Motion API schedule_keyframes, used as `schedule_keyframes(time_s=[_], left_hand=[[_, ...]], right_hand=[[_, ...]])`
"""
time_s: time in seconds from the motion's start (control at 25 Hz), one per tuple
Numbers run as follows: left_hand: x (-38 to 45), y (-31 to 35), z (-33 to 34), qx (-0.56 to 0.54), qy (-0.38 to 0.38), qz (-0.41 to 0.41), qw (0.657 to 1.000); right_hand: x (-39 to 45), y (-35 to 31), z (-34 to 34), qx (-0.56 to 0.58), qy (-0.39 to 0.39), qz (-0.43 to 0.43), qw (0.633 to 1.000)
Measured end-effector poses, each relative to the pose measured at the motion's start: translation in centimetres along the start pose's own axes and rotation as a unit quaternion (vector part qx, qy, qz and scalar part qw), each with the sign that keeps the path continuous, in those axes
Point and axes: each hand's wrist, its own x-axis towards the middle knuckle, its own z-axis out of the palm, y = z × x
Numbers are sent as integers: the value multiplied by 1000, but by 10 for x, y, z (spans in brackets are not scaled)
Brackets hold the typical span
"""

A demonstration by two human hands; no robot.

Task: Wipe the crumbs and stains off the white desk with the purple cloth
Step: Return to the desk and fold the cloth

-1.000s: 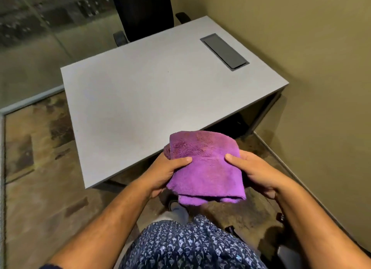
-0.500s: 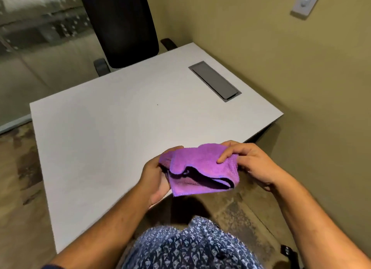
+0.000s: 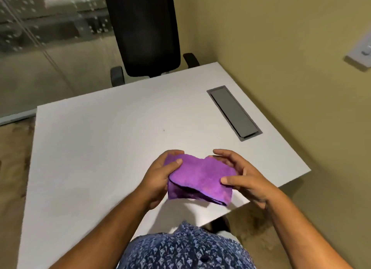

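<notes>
The head view shows one purple cloth (image 3: 200, 179), folded over on itself, held above the near edge of one white desk (image 3: 96, 148) by two bare hands. The left hand (image 3: 158, 176) closes on the cloth's left end, thumb on top and fingers curled beneath. The right hand (image 3: 245, 176) pinches the right end with its thumb on the top layer, while its other fingers stay loosely spread. The cloth does not appear to touch the desktop. One small dark speck (image 3: 164, 130) lies on the desk beyond the hands. One grey cable hatch (image 3: 233, 113) is set into the desk's right side. One black office chair (image 3: 146, 33) stands behind the far edge.
</notes>
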Motion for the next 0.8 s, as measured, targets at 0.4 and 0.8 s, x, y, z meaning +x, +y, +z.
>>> schedule_keyframes(time_s=[0.4, 0.8], left_hand=[[96, 48, 117, 92, 15, -3, 996], [95, 20, 153, -66, 54, -102, 991]], right_hand=[[84, -69, -114, -169, -223, 59, 958], [98, -85, -128, -183, -49, -96, 977]])
